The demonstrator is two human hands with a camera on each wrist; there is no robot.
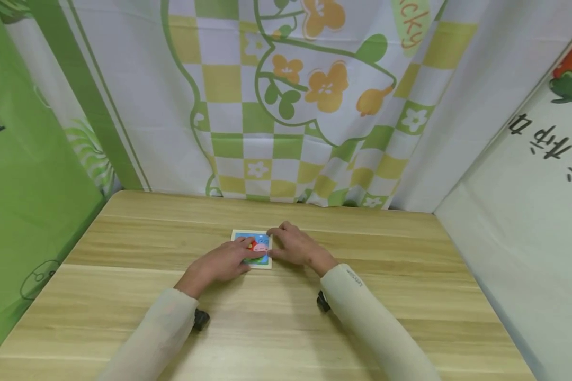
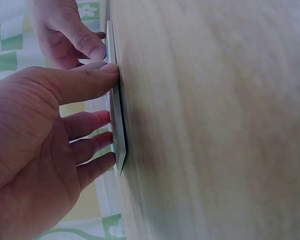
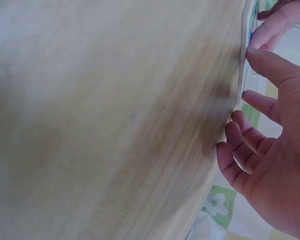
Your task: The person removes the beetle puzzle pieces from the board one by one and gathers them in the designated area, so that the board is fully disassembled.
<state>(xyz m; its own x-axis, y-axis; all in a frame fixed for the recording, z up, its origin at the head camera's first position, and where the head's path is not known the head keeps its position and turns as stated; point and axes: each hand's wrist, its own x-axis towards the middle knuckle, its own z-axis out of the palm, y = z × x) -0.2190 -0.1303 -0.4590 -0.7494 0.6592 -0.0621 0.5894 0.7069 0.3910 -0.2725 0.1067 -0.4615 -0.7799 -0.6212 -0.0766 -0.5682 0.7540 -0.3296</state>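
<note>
A small, thin, square board [image 1: 261,246] lies flat on the surface [image 1: 276,328], in the middle and toward the far side. It has a pale, plain rim with straight edges. Inside is a bright picture with blue around a red shape and a round pink shape, and a bit of green low down. The hands cover some of it

The left hand [image 1: 221,260] lies over the left part of the board. Its fingers are loose and nearly straight, touching the board and not curled round it. In the left wrist view, its thumb rests along the board's near edge. The right hand [image 1: 295,246] is at the right side. Its thumb tip touches the right edge and its pointing finger is by the far right corner. Its other fingers bend softly and hold nothing. I can't tell if they touch the surface

The surface looks like smooth wood, light yellow-brown, with long wavy lines. Both arms wear pale, soft sleeves, and the right sleeve [image 1: 372,312] has tiny letters. A small black thing [image 1: 201,319] sits under the left wrist. Behind hangs a wrinkly cloth [image 1: 314,95] with green and yellow squares and orange flowers
</note>
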